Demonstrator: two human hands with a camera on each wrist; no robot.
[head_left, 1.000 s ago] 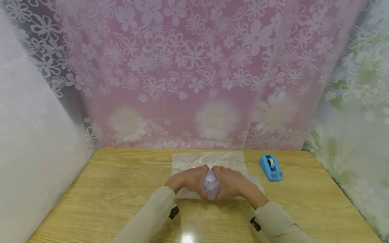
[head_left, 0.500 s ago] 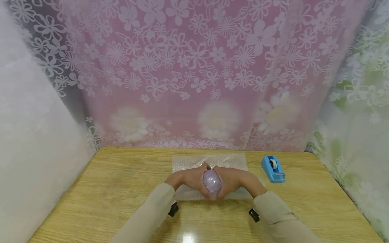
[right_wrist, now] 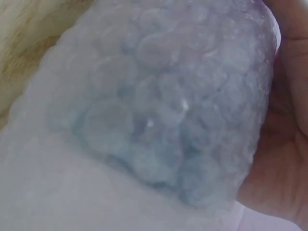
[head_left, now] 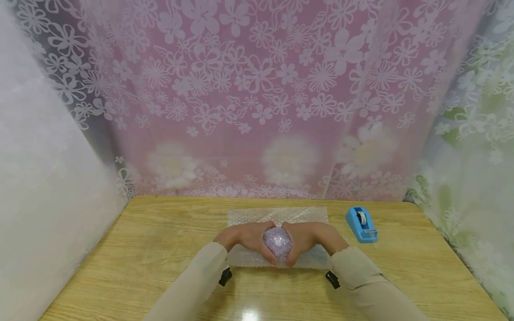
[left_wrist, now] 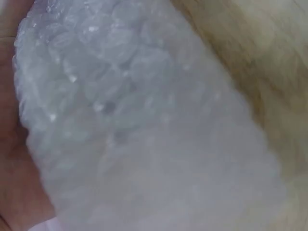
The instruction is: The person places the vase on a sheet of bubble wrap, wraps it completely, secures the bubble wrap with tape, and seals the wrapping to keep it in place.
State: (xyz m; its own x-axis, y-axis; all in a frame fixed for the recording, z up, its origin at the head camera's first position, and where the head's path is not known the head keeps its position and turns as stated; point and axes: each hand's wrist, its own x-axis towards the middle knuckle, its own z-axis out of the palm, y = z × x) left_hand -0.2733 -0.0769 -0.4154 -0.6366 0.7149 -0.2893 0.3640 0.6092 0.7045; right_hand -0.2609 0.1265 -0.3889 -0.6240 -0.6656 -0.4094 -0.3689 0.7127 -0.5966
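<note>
A rounded, purple-tinted bundle in clear bubble wrap is between the two hands at mid-table. What lies inside is hidden by the wrap. The left hand grips its left side and the right hand its right side, thumbs toward the person. Beneath them a flat sheet of bubble wrap lies on the table, its back part showing behind the hands. The left wrist view has the layered bubbles close up, with the palm at their left. A bluish tint shows through the bubbles in the right wrist view.
A blue tape dispenser with a roll of tape stands at the back right of the wooden table. A pink flowered curtain hangs behind the table, with pale curtains at both sides.
The purple face between the hands looks wider and rounder than before. Hands, bundle and wrap sheet have shifted slightly toward the person. Both hands keep their grip.
</note>
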